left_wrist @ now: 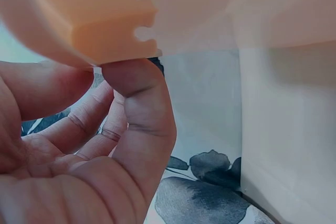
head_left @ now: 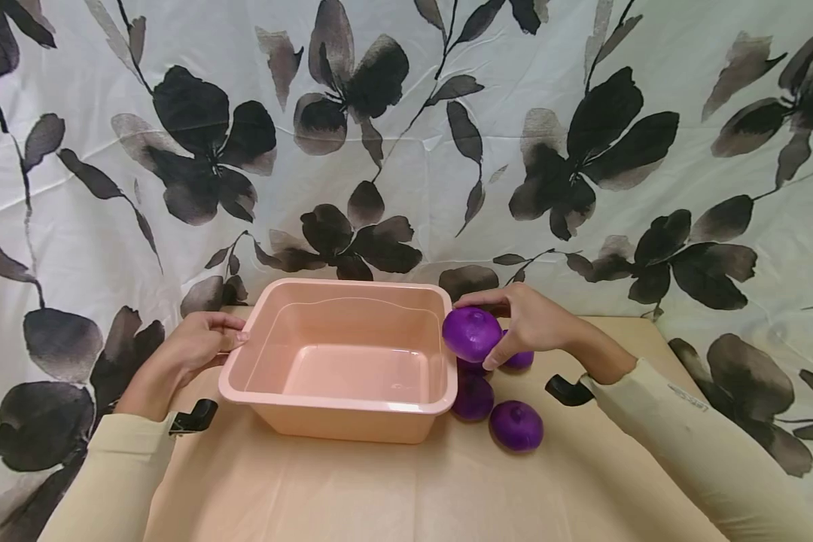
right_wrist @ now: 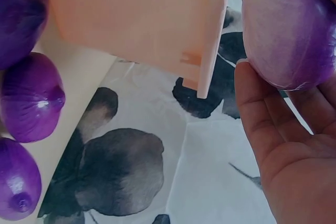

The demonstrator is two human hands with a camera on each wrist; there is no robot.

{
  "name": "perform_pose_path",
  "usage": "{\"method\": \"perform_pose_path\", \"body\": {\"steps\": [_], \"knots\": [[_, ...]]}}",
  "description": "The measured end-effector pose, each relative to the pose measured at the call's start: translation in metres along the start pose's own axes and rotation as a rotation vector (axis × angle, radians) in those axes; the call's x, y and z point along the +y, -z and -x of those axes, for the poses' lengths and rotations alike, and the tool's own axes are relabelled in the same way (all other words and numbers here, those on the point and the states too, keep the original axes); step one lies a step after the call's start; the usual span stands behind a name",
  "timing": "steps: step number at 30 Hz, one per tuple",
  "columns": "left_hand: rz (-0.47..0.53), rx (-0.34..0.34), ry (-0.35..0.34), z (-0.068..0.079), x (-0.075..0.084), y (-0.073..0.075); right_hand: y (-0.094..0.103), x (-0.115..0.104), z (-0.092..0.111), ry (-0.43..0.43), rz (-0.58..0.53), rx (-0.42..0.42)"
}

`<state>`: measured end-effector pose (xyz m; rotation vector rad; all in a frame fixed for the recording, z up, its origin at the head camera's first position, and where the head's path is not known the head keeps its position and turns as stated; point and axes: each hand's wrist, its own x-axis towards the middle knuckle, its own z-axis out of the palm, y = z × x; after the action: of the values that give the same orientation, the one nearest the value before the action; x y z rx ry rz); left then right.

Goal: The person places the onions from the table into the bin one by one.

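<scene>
A peach plastic basin is in the middle of the head view, with nothing visible inside. My left hand pinches its left rim between thumb and index finger; the left wrist view shows this grip on the rim close up. My right hand holds a shiny purple onion just outside and above the basin's right rim. In the right wrist view, fingers curl around that onion. Below it lie several more purple onions, one partly hidden behind the hand.
The table has a pale tan cover. Behind it hangs a white cloth with dark flower prints. The loose onions sit close against the basin's right side.
</scene>
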<state>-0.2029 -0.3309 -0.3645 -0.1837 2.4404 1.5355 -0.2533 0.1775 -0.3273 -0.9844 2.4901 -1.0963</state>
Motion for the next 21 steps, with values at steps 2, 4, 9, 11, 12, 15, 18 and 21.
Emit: {"method": "perform_pose_path", "body": {"steps": [2, 4, 9, 11, 12, 15, 18, 21], "knots": [[0.008, -0.01, -0.005, 0.0, -0.001, 0.002, 0.0, -0.005, -0.005, 0.003, -0.004, -0.003], [0.013, -0.013, 0.0, 0.0, -0.001, 0.004, -0.001, -0.01, -0.009, 0.0, -0.014, -0.005], [0.012, -0.016, 0.013, 0.002, -0.001, 0.004, -0.006, -0.02, -0.02, 0.006, -0.023, -0.021], [0.016, -0.017, 0.013, 0.002, 0.0, 0.004, -0.007, -0.023, -0.024, 0.012, -0.025, -0.026], [0.02, -0.018, 0.013, 0.002, 0.0, 0.004, -0.008, -0.025, -0.026, 0.01, -0.027, -0.031], [0.033, -0.028, 0.012, 0.002, -0.001, 0.005, -0.01, -0.029, -0.031, 0.012, -0.037, -0.045], [0.031, -0.034, 0.016, 0.003, -0.001, 0.006, -0.014, -0.034, -0.036, 0.011, -0.036, -0.054], [0.018, -0.033, 0.016, 0.004, -0.001, 0.008, -0.017, -0.04, -0.042, -0.003, -0.023, -0.046]]}}
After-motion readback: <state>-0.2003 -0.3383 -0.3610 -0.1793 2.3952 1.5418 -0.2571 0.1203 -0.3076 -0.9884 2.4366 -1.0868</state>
